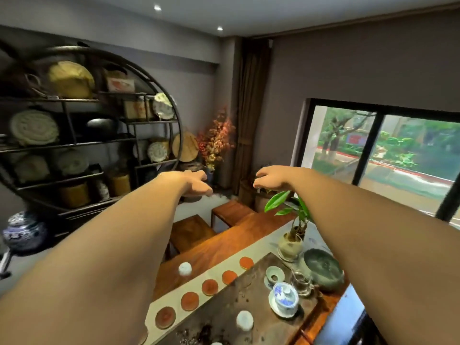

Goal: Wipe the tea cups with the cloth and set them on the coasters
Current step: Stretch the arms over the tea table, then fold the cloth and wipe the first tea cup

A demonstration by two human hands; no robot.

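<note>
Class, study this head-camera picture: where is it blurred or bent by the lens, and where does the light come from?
Head view: wide-angle lens bows the round shelf and stretches both forearms; left hand and right hand look soft, as do the white cups; daylight enters by the window, with ceiling spotlights above; the coasters stay fairly clear.

White cups (185, 268); rust-red coasters (190, 301) on a pale grey runner (251, 256); blue-and-white gaiwan (285, 295); dark mottled tray (251, 302); orange-brown table (219, 245); blue-and-white patterned jar (23, 231); green plant (286, 204).
</note>
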